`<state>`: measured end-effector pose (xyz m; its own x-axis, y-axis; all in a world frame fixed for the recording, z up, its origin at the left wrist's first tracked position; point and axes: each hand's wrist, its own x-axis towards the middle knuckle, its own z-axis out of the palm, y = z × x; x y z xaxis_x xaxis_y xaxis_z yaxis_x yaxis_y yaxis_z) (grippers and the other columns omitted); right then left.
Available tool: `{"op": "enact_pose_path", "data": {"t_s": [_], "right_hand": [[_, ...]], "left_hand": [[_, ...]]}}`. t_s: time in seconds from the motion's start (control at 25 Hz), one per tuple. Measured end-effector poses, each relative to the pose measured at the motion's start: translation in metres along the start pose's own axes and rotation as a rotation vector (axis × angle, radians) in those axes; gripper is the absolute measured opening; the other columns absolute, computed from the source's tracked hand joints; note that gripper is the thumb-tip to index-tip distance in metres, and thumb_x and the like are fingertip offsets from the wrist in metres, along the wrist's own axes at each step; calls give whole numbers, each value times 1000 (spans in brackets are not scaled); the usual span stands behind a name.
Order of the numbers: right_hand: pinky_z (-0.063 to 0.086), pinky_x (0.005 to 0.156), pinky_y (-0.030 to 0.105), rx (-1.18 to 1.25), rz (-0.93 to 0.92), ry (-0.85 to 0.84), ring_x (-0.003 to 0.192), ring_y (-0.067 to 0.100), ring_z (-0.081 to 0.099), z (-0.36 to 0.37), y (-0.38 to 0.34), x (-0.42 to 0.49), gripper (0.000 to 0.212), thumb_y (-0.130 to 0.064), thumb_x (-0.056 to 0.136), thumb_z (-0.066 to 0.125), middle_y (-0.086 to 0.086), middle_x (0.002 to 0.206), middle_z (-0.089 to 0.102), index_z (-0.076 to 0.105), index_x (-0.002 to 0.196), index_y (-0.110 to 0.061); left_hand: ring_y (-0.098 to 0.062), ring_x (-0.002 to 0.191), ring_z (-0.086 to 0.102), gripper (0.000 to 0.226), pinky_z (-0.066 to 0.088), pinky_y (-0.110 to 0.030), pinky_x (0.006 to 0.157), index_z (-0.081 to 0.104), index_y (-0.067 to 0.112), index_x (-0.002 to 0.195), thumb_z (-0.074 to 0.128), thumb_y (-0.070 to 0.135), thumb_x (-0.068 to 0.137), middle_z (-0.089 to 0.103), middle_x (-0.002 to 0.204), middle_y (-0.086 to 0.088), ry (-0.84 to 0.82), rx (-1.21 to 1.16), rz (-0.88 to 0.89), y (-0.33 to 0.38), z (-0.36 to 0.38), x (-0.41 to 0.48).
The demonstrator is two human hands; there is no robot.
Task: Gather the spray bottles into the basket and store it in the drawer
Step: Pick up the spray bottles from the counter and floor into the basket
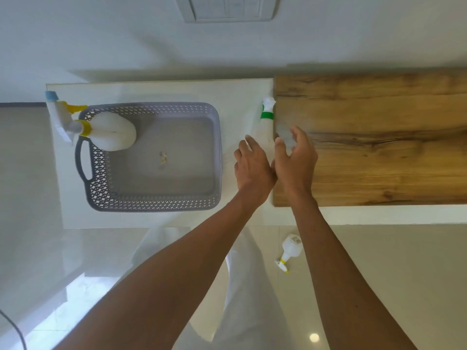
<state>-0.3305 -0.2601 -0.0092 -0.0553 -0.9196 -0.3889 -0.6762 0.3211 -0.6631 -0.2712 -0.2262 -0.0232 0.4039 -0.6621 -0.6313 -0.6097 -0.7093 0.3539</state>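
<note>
- Yellow-trigger spray bottle (111, 132), white body, lies tilted over the basket's 10 o'clock corner; body inside the rim, blue-tipped nozzle hanging out past the white counter (242, 97) edge.
- Grey perforated basket (156, 200) sits on the white counter, handle at its 9 o'clock side. Only some small scraps on its floor besides that bottle.
- Green-collar spray bottle (265, 127) lies on the counter at 3 o'clock of the basket, apart from it, pressed along the left edge of the wooden board (379, 147). Nozzle points to 12 o'clock.
- Left hand (252, 168) is open, fingers loosely spread, at the base of the green-collar bottle; fingertips overlap it, contact unclear, nothing gripped.
- Right hand (295, 160) is open, fingers curled wide, just right of the same bottle, over the board's edge. Empty.
- Hands sit side by side, touching near the thumbs.
- Third spray bottle (290, 251), white with yellow collar, lies on the tiled floor (391, 274) at 6 o'clock of the board, below the counter edge, between the two forearms.
- Wall switch plate (227, 8) at 12 o'clock.
</note>
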Motion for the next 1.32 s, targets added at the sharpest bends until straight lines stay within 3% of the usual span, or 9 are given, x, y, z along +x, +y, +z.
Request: {"op": "enact_pose_path", "data": {"t_s": [0.08, 0.28, 0.4, 0.48, 0.64, 0.76, 0.96, 1.16, 1.32], "right_hand": [[49, 109, 34, 17, 0, -44, 132, 18, 54, 1, 2, 4, 44, -27, 101, 57, 3, 147, 54, 51, 143, -16], [48, 105, 25, 42, 19, -76, 132, 16, 54, -1, -2, 8, 45, -27, 101, 57, 2, 145, 56, 51, 143, -14], [43, 96, 18, 83, 44, -66, 130, 15, 56, -6, -16, 3, 47, -33, 99, 60, 0, 143, 58, 52, 142, -15], [49, 96, 22, 117, 25, -84, 123, 12, 60, -7, -30, -9, 48, -38, 97, 63, -2, 139, 62, 54, 140, -18], [57, 99, 30, 148, -71, -174, 109, 4, 66, 8, -62, -58, 42, -38, 94, 67, -5, 127, 71, 62, 133, -21], [59, 97, 32, 181, -158, -237, 106, 7, 69, 38, -84, -105, 36, -33, 91, 73, -7, 121, 73, 68, 125, -21], [58, 92, 19, 223, -364, -337, 102, 3, 69, 106, -112, -175, 33, -23, 89, 78, -20, 107, 66, 69, 120, -17], [61, 91, 41, 110, -527, -339, 104, 22, 70, 178, -120, -214, 31, -8, 89, 75, 8, 113, 72, 68, 118, -1], [62, 88, 46, 62, -485, -300, 104, 27, 70, 219, -121, -223, 32, -5, 89, 74, 15, 114, 72, 67, 119, 2]], "left_hand": [[-36, 141, 32, 99, 43, -43, 108, 8, 6, 156, 72, 37, 87, 24, 158, -19, -6, -33, -18, 2, 4, 4], [-33, 120, 53, 74, 51, -44, 98, 37, 7, 144, 72, 37, 85, 52, 135, -15, 60, -249, 15, -9, 2, 4], [-29, 130, 50, 81, 44, -37, 109, 38, 5, 148, 75, 39, 84, 51, 142, -14, 107, -324, 154, -31, -8, -22], [-29, 133, 50, 86, 42, -34, 110, 40, 0, 147, 79, 40, 81, 51, 144, -16, 185, -322, 261, -53, -19, -43], [-34, 131, 53, 80, 51, -44, 105, 48, -9, 138, 82, 33, 79, 54, 141, -20, 343, -274, 442, -118, -46, -71], [-31, 134, 50, 77, 48, -38, 109, 48, -10, 137, 79, 35, 82, 52, 142, -20, 432, -252, 485, -178, -67, -86], [-26, 143, 42, 75, 42, -31, 115, 46, -8, 139, 76, 35, 84, 46, 149, -18, 492, -262, 391, -269, -100, -95], [-33, 125, 59, 58, 53, -37, 102, 58, -9, 127, 80, 19, 81, 62, 132, -21, 591, -314, 212, -332, -120, -73], [-35, 121, 62, 54, 54, -44, 99, 59, -8, 127, 79, 15, 82, 64, 129, -22, 484, -352, 162, -356, -130, -48]]}}
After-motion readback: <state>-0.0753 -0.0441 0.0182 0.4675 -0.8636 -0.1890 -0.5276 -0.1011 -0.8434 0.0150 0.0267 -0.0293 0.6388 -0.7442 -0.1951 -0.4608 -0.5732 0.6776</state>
